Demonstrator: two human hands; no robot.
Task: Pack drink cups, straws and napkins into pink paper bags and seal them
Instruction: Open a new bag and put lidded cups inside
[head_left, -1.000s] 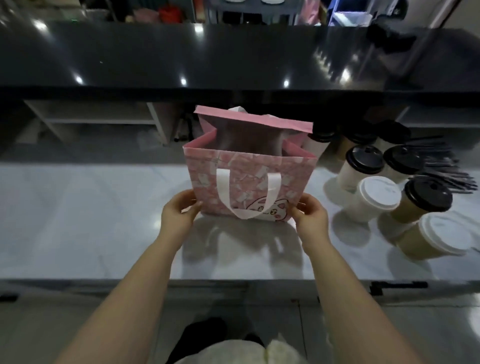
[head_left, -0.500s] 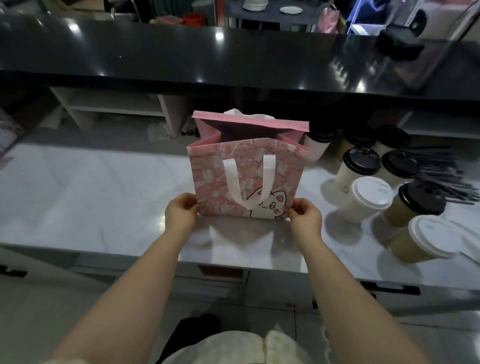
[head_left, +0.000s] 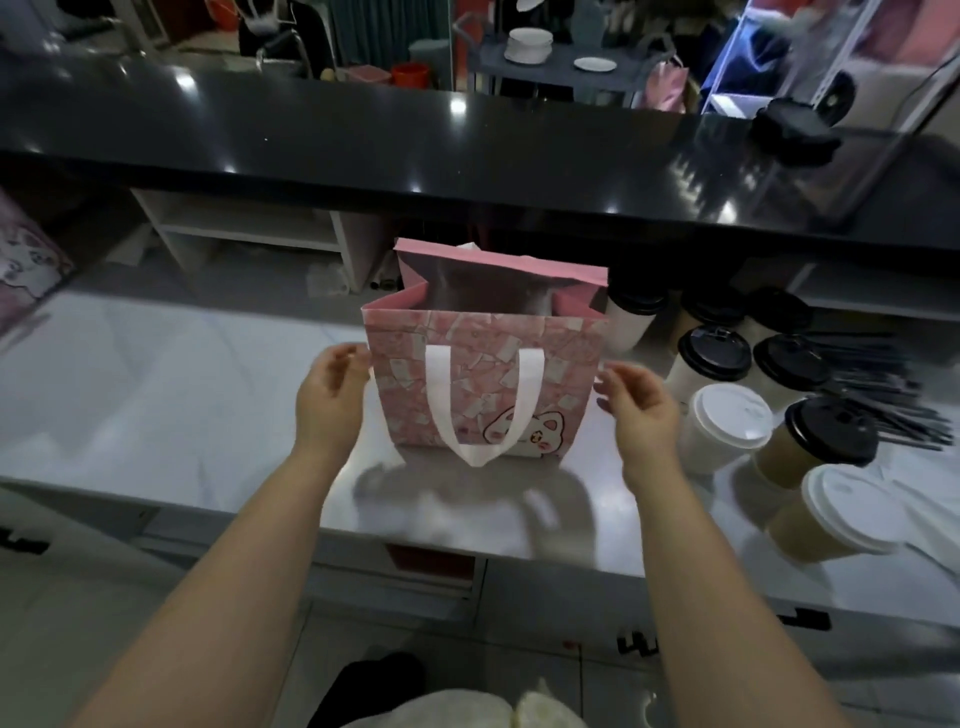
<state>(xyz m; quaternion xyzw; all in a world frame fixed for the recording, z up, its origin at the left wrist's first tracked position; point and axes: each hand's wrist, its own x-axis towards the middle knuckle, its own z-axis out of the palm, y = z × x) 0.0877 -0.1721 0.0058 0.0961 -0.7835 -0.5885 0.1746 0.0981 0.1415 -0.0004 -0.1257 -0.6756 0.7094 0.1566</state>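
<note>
A pink paper bag (head_left: 467, 364) with a white ribbon handle and a cartoon print stands upright and open on the white counter (head_left: 156, 395). My left hand (head_left: 332, 400) is beside its left edge with loosely curled fingers, holding nothing. My right hand (head_left: 636, 405) hovers at the bag's right edge, fingers relaxed, also holding nothing. Several lidded drink cups stand to the right, among them a white-lidded cup (head_left: 724, 426) and a black-lidded cup (head_left: 714, 358). A pile of dark straws (head_left: 878, 384) lies behind them. What the bag holds is hidden.
A raised black bar top (head_left: 415, 140) runs across the back, above a white shelf unit (head_left: 244, 228). Another pink printed bag (head_left: 26, 260) shows at the far left edge. A white sheet (head_left: 930, 499) lies at the right, under the nearest cups.
Both hands have let go of the bag's lower corners and risen to its sides. The bag now stands by itself, and my view has tilted upward.
</note>
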